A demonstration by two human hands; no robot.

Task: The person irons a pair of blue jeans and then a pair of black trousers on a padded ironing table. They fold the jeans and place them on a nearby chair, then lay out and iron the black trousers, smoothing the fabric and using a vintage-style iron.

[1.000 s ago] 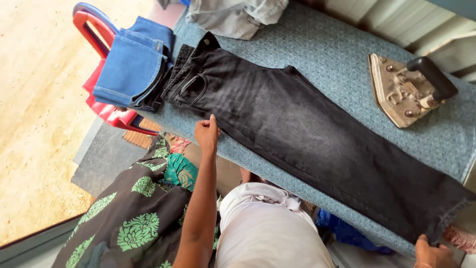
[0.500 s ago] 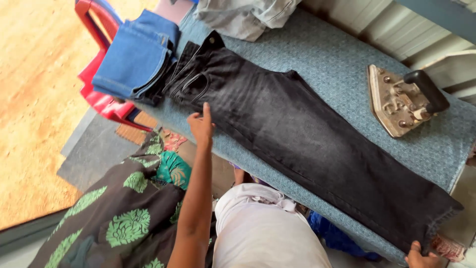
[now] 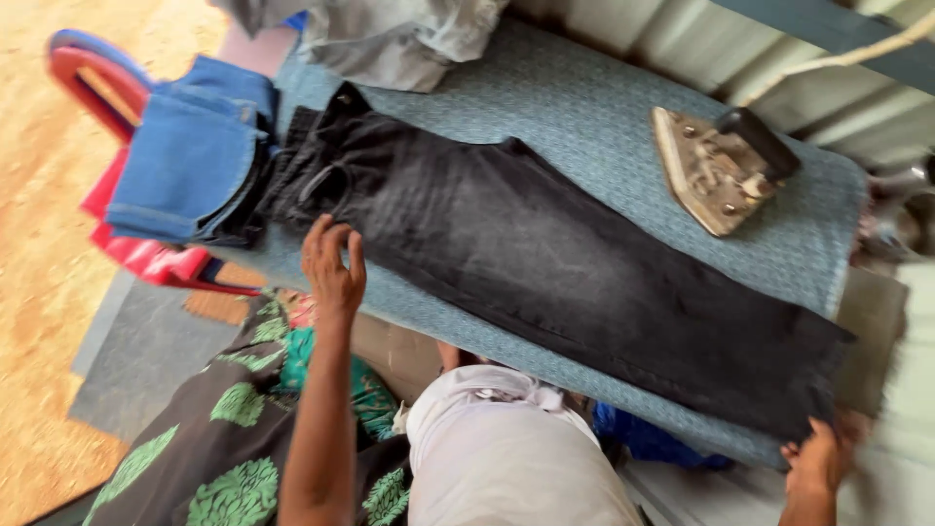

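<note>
A pair of black jeans (image 3: pixel 545 253) lies flat along a blue-grey padded ironing table (image 3: pixel 584 107), waistband at the left, leg ends at the right. My left hand (image 3: pixel 331 268) rests with curled fingers on the near edge of the jeans just below the waistband. At the lower right, my right hand (image 3: pixel 823 458) grips the hem of the jeans at the table's corner. An old metal iron (image 3: pixel 721 166) stands tipped on its heel at the back right of the table, apart from the jeans.
Folded blue jeans (image 3: pixel 190 156) sit on a red plastic chair (image 3: pixel 117 229) left of the table. A heap of grey cloth (image 3: pixel 390 39) lies at the table's far end. Sandy ground and a grey mat (image 3: pixel 136 360) lie at the left.
The view has shifted and tilted. My left hand has stayed on the jeans' near edge by the waistband; my right hand has come up to the hem at the lower right.
</note>
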